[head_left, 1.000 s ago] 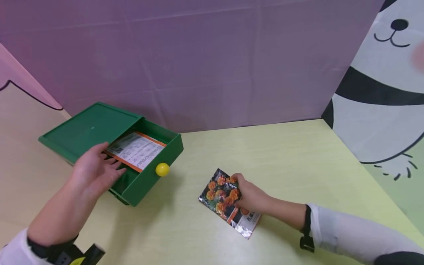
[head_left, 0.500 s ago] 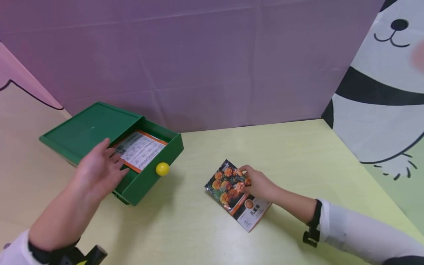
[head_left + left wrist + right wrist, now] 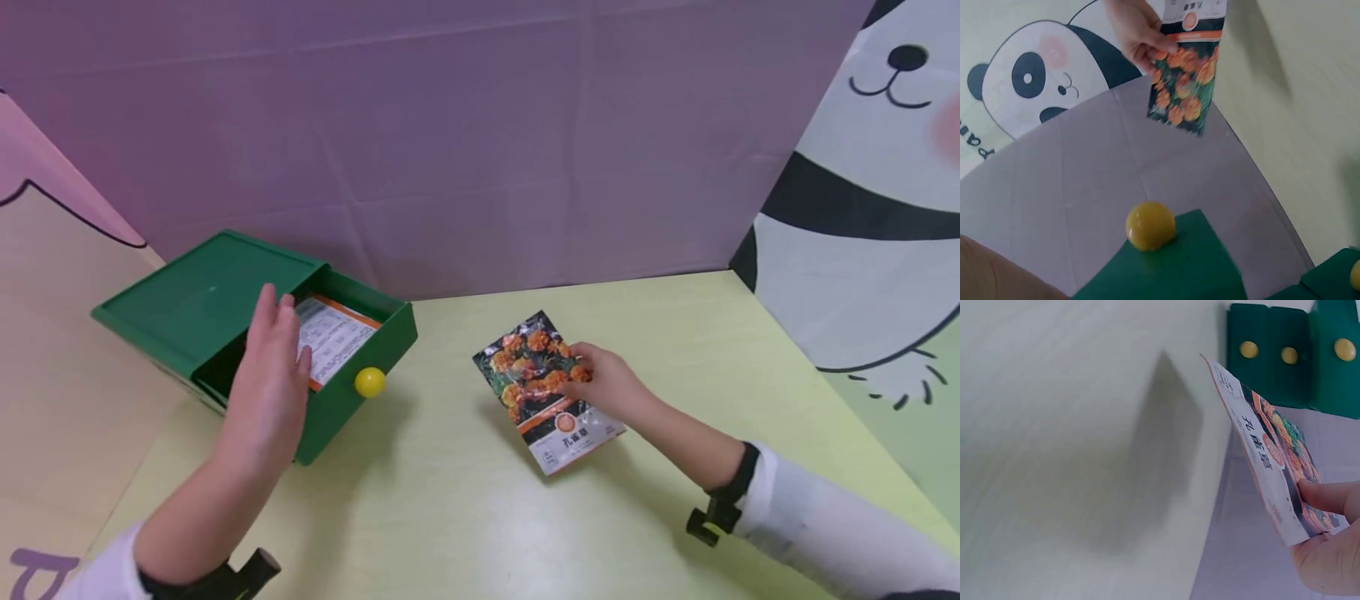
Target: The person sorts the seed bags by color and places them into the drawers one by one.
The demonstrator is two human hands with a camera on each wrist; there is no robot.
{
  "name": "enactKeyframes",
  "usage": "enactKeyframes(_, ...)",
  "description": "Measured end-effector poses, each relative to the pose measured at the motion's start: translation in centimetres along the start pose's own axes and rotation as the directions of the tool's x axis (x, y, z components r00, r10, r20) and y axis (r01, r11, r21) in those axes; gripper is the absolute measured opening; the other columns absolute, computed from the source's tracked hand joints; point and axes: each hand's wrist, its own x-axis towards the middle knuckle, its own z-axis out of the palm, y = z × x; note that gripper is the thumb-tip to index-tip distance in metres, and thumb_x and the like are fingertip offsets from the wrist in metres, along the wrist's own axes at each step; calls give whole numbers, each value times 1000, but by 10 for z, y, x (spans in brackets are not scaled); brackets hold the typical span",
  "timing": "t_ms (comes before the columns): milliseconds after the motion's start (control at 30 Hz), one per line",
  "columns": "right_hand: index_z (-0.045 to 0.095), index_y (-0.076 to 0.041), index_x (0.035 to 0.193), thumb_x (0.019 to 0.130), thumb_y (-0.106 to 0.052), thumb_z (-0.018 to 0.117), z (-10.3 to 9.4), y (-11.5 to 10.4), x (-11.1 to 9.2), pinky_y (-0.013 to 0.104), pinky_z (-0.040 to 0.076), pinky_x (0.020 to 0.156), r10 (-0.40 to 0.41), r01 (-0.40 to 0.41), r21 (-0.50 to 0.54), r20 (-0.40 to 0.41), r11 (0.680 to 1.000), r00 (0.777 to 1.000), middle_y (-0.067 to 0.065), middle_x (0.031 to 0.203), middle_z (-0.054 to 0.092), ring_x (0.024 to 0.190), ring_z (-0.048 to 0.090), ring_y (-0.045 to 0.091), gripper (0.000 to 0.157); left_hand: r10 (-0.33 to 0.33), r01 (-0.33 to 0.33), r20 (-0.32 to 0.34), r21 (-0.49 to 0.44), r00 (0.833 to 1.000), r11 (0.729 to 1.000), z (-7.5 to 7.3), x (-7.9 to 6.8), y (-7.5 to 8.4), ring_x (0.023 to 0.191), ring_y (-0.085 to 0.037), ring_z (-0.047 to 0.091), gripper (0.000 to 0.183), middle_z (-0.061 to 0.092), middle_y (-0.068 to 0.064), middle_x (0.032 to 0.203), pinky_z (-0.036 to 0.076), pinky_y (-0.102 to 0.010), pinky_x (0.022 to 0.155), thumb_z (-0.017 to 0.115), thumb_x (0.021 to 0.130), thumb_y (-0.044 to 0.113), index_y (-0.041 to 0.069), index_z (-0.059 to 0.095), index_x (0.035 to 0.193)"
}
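Observation:
My right hand point(image 3: 611, 383) pinches a seed packet point(image 3: 536, 400) with orange flowers on its front, thumb on one face and fingers behind, as the right wrist view shows. The packet point(image 3: 1254, 437) is raised over the table, its shadow below. On the left, my left hand point(image 3: 270, 379) is held over the pulled-out drawer point(image 3: 341, 417) of a green drawer unit point(image 3: 210, 287), fingers straight and pointing away. It hides part of the drawer. Inside lies another packet point(image 3: 337, 337), with an orange edge and printed white side up. A yellow knob point(image 3: 370, 382) sits on the drawer front.
Lower drawers point(image 3: 1269, 356) with yellow knobs show in the right wrist view. The pale yellow table point(image 3: 465, 500) meets a purple cloth backdrop point(image 3: 450, 150) behind. A panda print point(image 3: 855, 275) covers the right side.
My right hand has lifted the seed packet off the table and away from me, turning it more upright. My left hand has moved right and forward over the drawer, its fingers straightening.

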Motion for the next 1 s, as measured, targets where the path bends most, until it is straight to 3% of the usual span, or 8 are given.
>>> enactKeyframes(100,39,5,131,83,-17,66,-5,-5,-1,49,46,88,21,-20,43,-38,999,999,31,117,54,102,54,37,59,141,-141,8,51,990,989,16,-6,-2,136,-5,4,60,1,10,153,4,-38,114,37,97,42,34,1,145)
enactKeyframes(200,42,3,130,83,-19,66,-7,-10,-3,44,50,82,45,-36,134,-62,990,997,27,111,59,95,58,31,57,214,-215,42,27,976,976,27,-8,-6,135,-5,9,59,7,10,152,7,-37,114,38,98,34,32,4,146)
enactKeyframes(300,46,-1,127,84,-21,66,-8,-15,-6,36,52,73,63,-42,255,-74,966,995,21,102,64,83,62,22,52,230,-229,62,-24,971,973,35,-8,-10,135,-6,14,57,11,10,152,11,-37,114,39,98,28,32,7,146)
enactKeyframes(433,48,-6,127,84,-24,67,-8,-23,-11,31,53,71,95,-57,440,-65,896,993,18,105,65,83,63,19,51,228,-219,86,-99,970,971,43,-6,-17,134,-10,19,58,14,7,152,18,-38,112,39,98,22,29,7,147)
enactKeyframes(533,47,-5,128,83,-25,67,-8,-30,-16,31,53,74,119,-74,540,-49,839,992,18,113,63,88,63,19,53,195,-174,123,-161,973,972,49,-5,-22,133,-14,24,58,17,4,151,24,-38,110,38,99,21,25,6,147)
enactKeyframes(633,45,-5,129,83,-24,68,-7,-38,-21,30,53,75,121,-75,578,-41,813,992,19,117,60,90,62,19,55,112,-73,168,-224,979,972,55,-4,-25,131,-16,30,58,21,2,150,30,-39,107,39,99,23,23,7,147)
enactKeyframes(833,45,-4,129,83,-22,68,-7,-55,-31,32,53,75,91,-52,586,-37,809,995,20,115,61,88,62,20,55,-76,152,253,-296,964,943,64,0,-32,125,-22,39,58,28,-3,148,39,-44,100,41,98,28,23,11,147)
enactKeyframes(1000,48,-2,125,82,-19,68,-6,-62,-37,32,54,74,62,-38,589,-21,807,998,18,110,63,86,63,20,51,-140,217,322,-218,936,951,69,0,-44,122,-31,42,59,30,-13,145,41,-49,96,45,97,27,21,15,147)
